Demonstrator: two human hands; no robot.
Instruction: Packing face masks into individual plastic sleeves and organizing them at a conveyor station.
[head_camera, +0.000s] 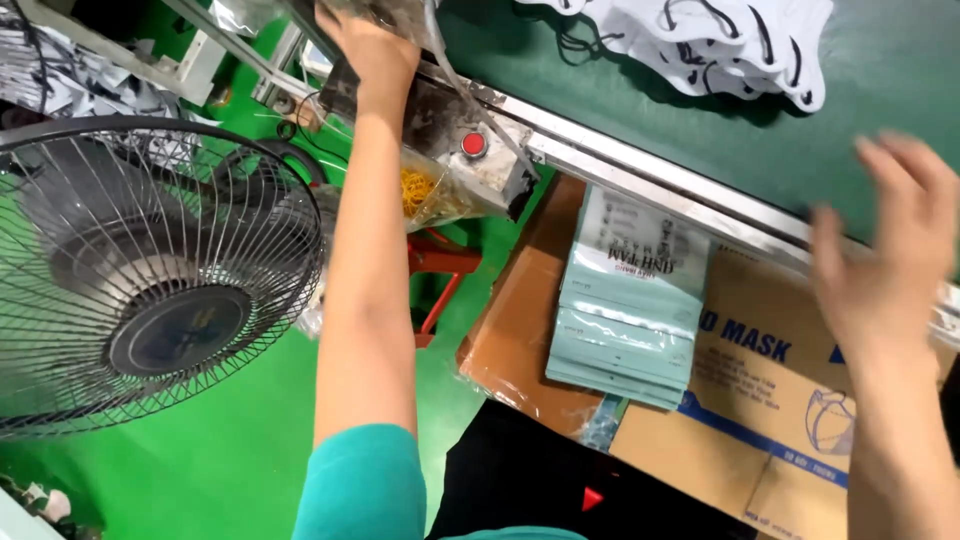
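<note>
Sealing a bag at the machine, other hand out over the belt.

I judge sealing underway: dark green conveyor belt (880, 70), grey metal sealer w/ red button (474, 144); my left hand (372, 45) grasps clear plastic bag (425, 25) there; right hand (885, 255) blurred, fingers spread, empty, near pale-green packet stack (625, 300). Next calls for steady grip.

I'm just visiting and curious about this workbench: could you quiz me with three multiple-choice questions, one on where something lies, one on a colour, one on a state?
1. Where does the stack of pale green packets lie?
A. on cardboard boxes
B. on the fan
C. on the floor

2. What colour is the round button on the metal machine?
A. blue
B. red
C. yellow

3. How is the right hand?
A. fisted
B. gripping a box
C. open, empty

Answers:
1 A, brown cardboard shows beneath the stack.
2 B, it is plainly red.
3 C, blurred fingers spread over the green belt, holding nothing.
</note>
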